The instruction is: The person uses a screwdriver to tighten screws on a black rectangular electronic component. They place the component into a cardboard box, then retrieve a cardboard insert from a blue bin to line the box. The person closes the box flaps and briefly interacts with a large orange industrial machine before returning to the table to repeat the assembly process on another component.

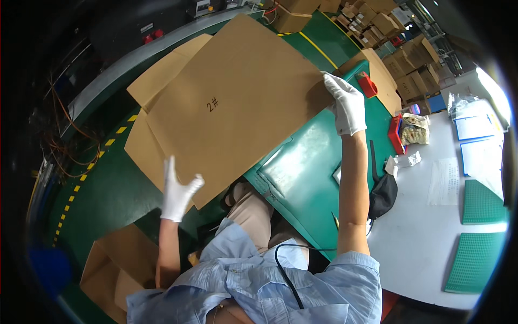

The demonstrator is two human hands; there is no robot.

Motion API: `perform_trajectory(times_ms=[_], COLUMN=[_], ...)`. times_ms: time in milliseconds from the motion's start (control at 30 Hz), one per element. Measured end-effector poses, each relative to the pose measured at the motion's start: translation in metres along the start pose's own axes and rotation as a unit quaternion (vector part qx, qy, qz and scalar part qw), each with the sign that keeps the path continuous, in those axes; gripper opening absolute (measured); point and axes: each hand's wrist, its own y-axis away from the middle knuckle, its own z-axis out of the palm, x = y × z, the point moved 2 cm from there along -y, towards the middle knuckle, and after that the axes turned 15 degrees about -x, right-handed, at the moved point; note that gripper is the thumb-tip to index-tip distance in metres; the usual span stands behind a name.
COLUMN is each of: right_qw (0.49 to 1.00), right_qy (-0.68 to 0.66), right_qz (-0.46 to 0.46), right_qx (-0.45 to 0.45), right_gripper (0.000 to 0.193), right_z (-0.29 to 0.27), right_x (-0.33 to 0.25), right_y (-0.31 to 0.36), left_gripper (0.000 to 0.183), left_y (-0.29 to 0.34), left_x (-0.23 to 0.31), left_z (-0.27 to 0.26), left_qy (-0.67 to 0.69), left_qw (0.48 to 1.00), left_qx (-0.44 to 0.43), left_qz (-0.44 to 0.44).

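Note:
A large flat brown cardboard box (237, 102) is held up in front of me, tilted, with flaps spread along its left side and a dark marking on its face. My right hand (345, 103), in a white glove, grips the box's right corner between thumb and fingers; the fingertips behind the board are hidden. My left hand (178, 193), also white-gloved, is before the lower left part of the box with thumb and forefinger spread and nothing between them. Whether it touches the board I cannot tell.
A green-topped table (302, 162) stands beneath the box's right side. Beyond it is a grey table (410, 237) with a black pouch (384, 195), a red bin (397, 135) and green mats (477, 262). An open carton (116, 264) stands on the floor at lower left.

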Motion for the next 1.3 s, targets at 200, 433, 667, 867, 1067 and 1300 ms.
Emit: perform_trajectory(times_ms=[200,433,667,867,1067,1300], right_qw=[0.998,0.984,0.981,0.996,0.991,0.993], right_qy=[0.062,-0.167,-0.158,-0.055,0.128,-0.112], right_qz=[-0.016,-0.031,-0.022,-0.015,-0.026,-0.003], right_qx=[0.003,-0.047,-0.113,-0.073,0.012,0.025], right_gripper=[0.027,0.052,0.061,0.068,0.067,0.05], right_z=[0.004,0.006,0.036,0.052,0.053,0.034], right_x=[-0.016,-0.014,0.036,0.041,0.041,0.073], right_y=[0.025,0.029,0.046,0.052,0.065,0.078], left_gripper=[0.101,0.054,0.02,0.02,0.027,0.028], left_y=[-0.033,-0.056,-0.066,-0.059,-0.054,-0.056], left_x=[0.15,0.147,0.166,0.174,0.183,0.173], left_z=[0.073,0.081,0.075,0.073,0.091,0.12], left_qy=[-0.269,-0.266,-0.189,-0.137,-0.078,-0.049], left_qw=[0.945,0.917,0.939,0.963,0.972,0.959], left_qx=[-0.101,-0.02,-0.013,0.003,-0.043,-0.098], left_qz=[0.156,0.297,0.288,0.231,0.219,0.261])
